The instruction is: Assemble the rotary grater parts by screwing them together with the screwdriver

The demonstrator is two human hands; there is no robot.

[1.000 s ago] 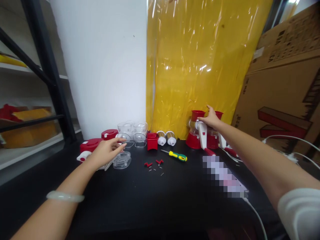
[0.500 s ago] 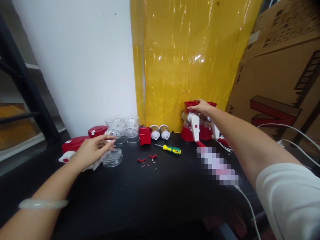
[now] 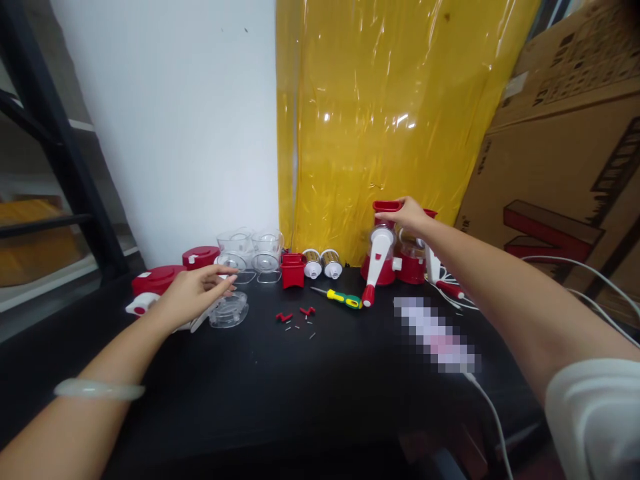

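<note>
My right hand (image 3: pixel 410 215) reaches far across the black table (image 3: pixel 310 387) and grips the red top of a red and white hand-crank grinder (image 3: pixel 381 257) standing against the yellow plastic sheet. Its white crank handle (image 3: pixel 375 273) hangs down to the left. A second, similar grinder (image 3: pixel 413 260) stands just behind my wrist. My left hand (image 3: pixel 193 295) hovers with fingers stretched out and apart above a clear round plastic part (image 3: pixel 229 311), holding nothing. A pale bangle (image 3: pixel 97 389) sits on my left wrist.
Red lids (image 3: pixel 157 280), clear cups (image 3: pixel 250 248), a red block (image 3: pixel 293 272), two gold-mesh drums (image 3: pixel 323 263), a yellow-green screwdriver (image 3: pixel 340 298) and small red clips with screws (image 3: pixel 295 317) lie along the back. White cables (image 3: pixel 560 263) trail right. Cardboard boxes (image 3: pixel 565 173) stand right, metal shelving (image 3: pixel 50 200) left.
The grinder's crank handle has swung from pointing down-right to hanging down-left, and the grinder has shifted slightly under my right hand. My left hand stays hovering over the clear part.
</note>
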